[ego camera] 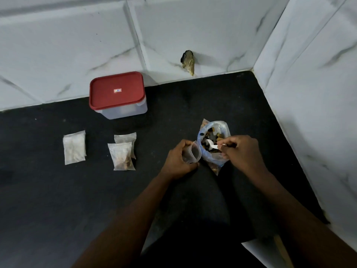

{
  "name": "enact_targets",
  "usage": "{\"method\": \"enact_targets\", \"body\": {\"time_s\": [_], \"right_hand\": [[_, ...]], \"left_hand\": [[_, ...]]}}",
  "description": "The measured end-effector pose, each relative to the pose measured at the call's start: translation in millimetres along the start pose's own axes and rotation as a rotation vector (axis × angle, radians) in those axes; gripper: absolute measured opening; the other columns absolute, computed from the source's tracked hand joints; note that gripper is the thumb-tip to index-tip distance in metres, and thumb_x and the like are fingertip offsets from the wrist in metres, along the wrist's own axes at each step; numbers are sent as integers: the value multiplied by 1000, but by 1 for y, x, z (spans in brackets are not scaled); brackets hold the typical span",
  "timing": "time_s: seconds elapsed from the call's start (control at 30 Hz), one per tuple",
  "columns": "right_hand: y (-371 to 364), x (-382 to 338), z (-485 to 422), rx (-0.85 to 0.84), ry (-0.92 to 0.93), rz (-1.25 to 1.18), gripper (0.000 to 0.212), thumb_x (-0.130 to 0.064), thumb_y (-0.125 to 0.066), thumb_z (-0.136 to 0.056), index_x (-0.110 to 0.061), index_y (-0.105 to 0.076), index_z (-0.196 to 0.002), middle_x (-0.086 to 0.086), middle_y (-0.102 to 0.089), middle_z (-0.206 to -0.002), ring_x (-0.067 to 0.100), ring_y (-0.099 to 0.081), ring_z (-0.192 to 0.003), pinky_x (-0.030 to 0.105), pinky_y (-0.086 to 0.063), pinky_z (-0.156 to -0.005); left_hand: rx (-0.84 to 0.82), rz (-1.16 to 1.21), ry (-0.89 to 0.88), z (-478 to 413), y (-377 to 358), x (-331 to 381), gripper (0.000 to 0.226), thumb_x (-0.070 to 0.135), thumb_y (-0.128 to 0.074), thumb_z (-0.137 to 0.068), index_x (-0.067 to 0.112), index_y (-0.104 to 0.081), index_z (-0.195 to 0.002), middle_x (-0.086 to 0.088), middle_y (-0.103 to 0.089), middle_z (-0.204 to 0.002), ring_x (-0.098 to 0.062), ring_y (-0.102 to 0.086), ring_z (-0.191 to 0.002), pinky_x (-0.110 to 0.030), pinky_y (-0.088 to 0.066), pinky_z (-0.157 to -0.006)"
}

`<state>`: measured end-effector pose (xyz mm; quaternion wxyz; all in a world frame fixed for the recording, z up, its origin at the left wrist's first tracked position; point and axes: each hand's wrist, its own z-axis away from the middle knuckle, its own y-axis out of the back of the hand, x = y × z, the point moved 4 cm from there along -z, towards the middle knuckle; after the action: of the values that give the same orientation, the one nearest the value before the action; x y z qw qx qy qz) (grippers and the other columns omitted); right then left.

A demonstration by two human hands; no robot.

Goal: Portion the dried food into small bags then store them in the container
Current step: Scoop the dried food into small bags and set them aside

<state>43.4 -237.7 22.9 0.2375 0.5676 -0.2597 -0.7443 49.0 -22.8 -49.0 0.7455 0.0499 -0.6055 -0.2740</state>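
Your left hand (178, 160) grips a small bag (193, 154) with its mouth open; your right hand (240, 151) pinches the white spoon (211, 145), its bowl in the dried food bag (214, 136) at twelve o'clock. Lift level, tip just inside the mouth — filled bags (121, 158) lie at nine, the lidded container (117, 95) at ten.
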Motion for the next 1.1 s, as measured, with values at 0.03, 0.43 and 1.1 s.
{"method": "enact_targets", "body": {"time_s": [0.03,0.43,1.1], "right_hand": [[0,3,0,7,-42,-53,16,-9,-73,-91,-19,-76,-103,-9,-74,-90,-2,-72,-72,17,-60,-68],[18,0,3,131,72,5,16,-11,-77,-87,-16,-78,-103,-8,-75,-92,-8,-67,-75,6,-52,-68],[3,-7,-7,-82,133,159,17,-11,-75,-89,-16,-77,-106,-4,-76,-99,-2,-69,-82,13,-53,-77]], "left_hand": [[-6,2,-1,0,0,0,59,15,-89,-74,27,-57,-123,14,-62,-119,5,-60,-110,-14,-51,-83],[-42,9,9,0,0,0,58,13,-87,-76,27,-57,-124,11,-62,-121,-4,-62,-111,-21,-51,-88],[-78,-44,-3,-2,0,-1,61,15,-87,-77,29,-54,-127,10,-59,-126,-6,-59,-114,-22,-49,-94]]}}
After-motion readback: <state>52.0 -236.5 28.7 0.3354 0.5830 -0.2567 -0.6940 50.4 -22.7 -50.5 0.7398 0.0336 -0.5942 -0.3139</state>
